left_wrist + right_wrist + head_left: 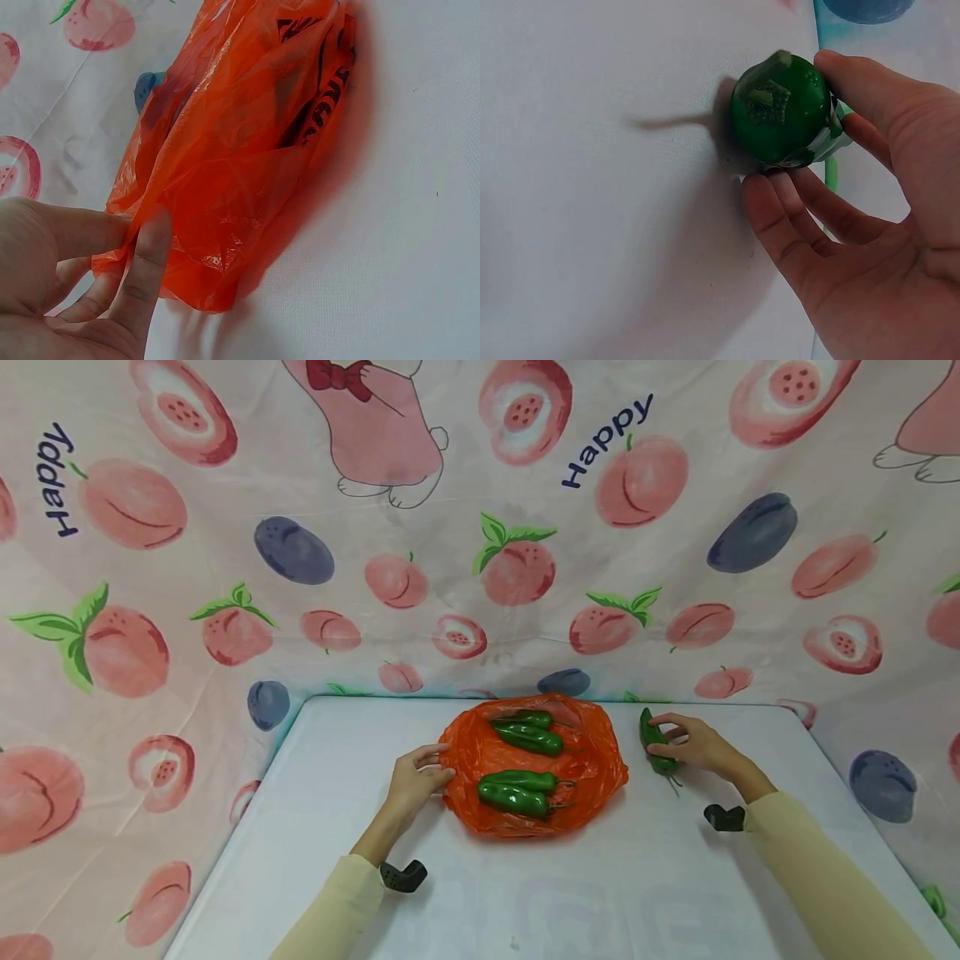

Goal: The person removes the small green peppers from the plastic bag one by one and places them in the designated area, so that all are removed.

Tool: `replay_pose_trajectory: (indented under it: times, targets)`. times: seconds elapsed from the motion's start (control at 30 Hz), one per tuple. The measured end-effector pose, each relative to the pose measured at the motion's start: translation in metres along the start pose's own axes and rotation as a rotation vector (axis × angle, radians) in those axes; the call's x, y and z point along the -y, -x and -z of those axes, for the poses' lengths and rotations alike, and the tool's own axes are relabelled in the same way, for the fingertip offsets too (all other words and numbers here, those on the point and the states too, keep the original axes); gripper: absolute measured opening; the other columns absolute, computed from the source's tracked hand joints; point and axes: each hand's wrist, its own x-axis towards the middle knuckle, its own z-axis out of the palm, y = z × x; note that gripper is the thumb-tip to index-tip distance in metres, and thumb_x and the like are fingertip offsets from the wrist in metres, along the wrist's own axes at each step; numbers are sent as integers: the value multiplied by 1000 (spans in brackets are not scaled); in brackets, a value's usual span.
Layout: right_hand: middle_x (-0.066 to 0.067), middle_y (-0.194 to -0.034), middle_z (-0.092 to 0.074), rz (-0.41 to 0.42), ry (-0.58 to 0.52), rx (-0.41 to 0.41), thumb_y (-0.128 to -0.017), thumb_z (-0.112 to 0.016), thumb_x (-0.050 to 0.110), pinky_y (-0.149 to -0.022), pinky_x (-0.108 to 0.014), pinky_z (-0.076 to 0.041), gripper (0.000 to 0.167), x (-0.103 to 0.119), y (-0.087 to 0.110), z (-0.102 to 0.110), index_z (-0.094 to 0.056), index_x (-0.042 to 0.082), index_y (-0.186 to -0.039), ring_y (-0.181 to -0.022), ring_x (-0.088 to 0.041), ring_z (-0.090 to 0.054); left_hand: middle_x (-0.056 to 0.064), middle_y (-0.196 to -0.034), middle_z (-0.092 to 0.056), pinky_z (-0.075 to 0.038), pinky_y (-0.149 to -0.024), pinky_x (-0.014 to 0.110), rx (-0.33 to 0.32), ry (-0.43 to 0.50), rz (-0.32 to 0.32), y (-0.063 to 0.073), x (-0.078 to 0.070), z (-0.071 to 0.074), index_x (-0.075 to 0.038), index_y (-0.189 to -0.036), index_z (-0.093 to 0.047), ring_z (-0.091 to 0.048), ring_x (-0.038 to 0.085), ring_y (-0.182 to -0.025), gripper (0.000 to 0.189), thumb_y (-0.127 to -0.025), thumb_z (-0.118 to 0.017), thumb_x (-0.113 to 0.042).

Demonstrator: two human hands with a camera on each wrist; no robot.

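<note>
An orange plastic bag lies spread with its mouth upward. Inside it, one pair of green peppers lies toward the back and another pair of green peppers toward the front. My left hand is at the bag's left side, and in the left wrist view its thumb and fingers pinch the bag's edge. To the right of the bag, my right hand holds a green pepper between thumb and fingers. The right wrist view shows that green pepper stem end first, close over the table.
The bag rests toward the back of a white table. Behind and beside the table hangs a cloth printed with peaches and plums. Black devices are worn at both wrists.
</note>
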Motion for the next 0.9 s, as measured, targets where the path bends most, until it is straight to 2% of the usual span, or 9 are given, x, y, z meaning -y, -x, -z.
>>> replay_pose_trajectory:
  times: [0.33,0.5,0.63,0.8,0.9]
  targets:
    - [-36,-134,-55,13,12,14,-95,-75,36,-90,-57,-57,65,0,1,2,-50,3,-145,-120,-51,-54,24,-117,-60,-61,-85,52,-3,-4,0,0,-1,0,3,-137,-61,-69,19,-79,45,-93,-69,6]
    - [-36,-134,-55,-4,35,24,-95,-74,38,-92,-61,-55,66,4,2,4,-48,4,-146,-119,-51,-55,25,-118,-60,-60,-86,55,-7,-11,7,-13,15,2,3,-138,-60,-69,18,-78,46,-92,-70,6]
    - [-36,-134,-55,-19,43,38,-96,-74,37,-92,-61,-55,66,8,4,6,-47,4,-147,-118,-51,-55,22,-118,-61,-62,-82,50,-19,-12,3,-20,27,2,0,-138,-61,-68,17,-78,47,-92,-72,4]
    - [-37,-134,-54,-11,45,59,-96,-74,34,-87,-55,-59,67,10,6,10,-45,3,-148,-110,-45,-62,20,-116,-62,-63,-77,43,-25,-3,-4,-20,30,3,-4,-136,-64,-69,18,-78,45,-92,-73,2]
    - [-38,-134,-53,-14,55,66,-96,-74,33,-86,-54,-60,69,10,7,12,-43,3,-149,-109,-46,-62,18,-116,-62,-63,-76,40,-22,-1,-1,-19,29,3,-6,-135,-65,-69,19,-79,44,-92,-73,1]
